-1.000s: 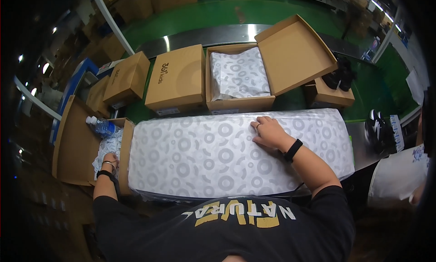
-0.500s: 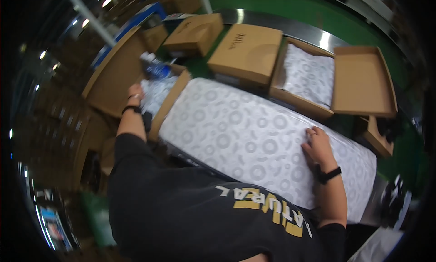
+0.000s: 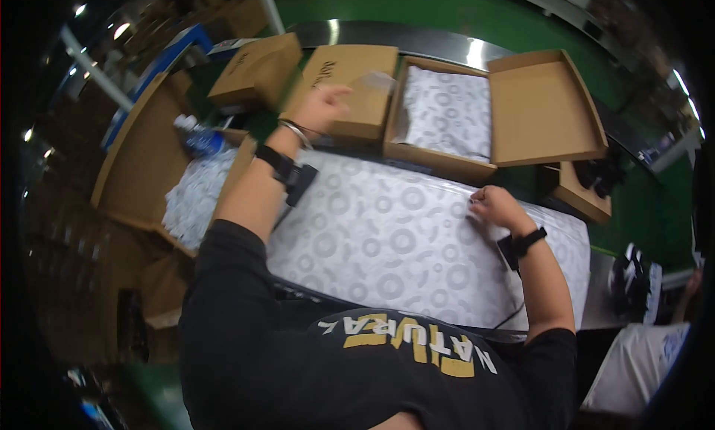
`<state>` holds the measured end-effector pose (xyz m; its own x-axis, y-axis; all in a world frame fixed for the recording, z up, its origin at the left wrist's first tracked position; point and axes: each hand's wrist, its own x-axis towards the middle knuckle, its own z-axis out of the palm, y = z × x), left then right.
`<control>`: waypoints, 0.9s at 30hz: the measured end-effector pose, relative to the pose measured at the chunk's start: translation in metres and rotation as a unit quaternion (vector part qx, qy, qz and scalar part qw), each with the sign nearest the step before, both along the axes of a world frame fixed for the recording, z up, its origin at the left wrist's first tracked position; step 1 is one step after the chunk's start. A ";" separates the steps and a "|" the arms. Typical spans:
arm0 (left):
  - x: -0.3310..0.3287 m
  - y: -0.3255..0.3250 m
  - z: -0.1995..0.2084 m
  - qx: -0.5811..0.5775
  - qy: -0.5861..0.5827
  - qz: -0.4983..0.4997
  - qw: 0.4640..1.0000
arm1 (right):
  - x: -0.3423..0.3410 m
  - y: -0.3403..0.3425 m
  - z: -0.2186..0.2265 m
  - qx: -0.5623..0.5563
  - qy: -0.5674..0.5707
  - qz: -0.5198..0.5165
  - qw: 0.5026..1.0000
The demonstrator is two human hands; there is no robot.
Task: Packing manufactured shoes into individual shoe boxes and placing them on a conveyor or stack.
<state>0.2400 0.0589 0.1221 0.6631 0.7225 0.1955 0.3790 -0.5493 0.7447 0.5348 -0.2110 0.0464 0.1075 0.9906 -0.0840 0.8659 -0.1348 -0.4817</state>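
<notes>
My left hand (image 3: 325, 108) is blurred above a closed brown carton (image 3: 365, 110). Its fingers look closed on a small clear plastic packet (image 3: 379, 80) that juts past the fingertips; the contact is smeared. My right hand (image 3: 503, 209) rests on a long surface covered in white sheeting with grey rings (image 3: 406, 240). Its fingers are loosely bent, thumb apart, with nothing visible in them. By my left arm an open carton (image 3: 138, 169) holds a heap of clear packets (image 3: 199, 195) and a bottle with a blue label (image 3: 202, 139).
An open carton (image 3: 514, 164) lined with the same ring-patterned wrap (image 3: 450, 113) stands beyond the sheeting, its lid folded right. Another closed carton (image 3: 257, 69) stands at the back left. A smaller box (image 3: 585, 195) with dark contents sits at right. Part of another person (image 3: 637, 367) shows lower right.
My left hand has come out of the packet carton and swung right over the closed carton, with a clear packet at its fingertips. My right hand stays on the sheeting, fingers more bent.
</notes>
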 end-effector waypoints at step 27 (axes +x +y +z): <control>0.160 -0.040 -0.069 0.283 0.370 0.027 0.885 | 0.071 0.036 -0.019 0.278 0.571 -0.619 0.461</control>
<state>0.3996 0.0192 0.0530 0.7285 0.6822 0.0624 0.6845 -0.7212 -0.1062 0.6061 -0.1753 0.0276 0.8203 0.1313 -0.5567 -0.5714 0.2339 -0.7867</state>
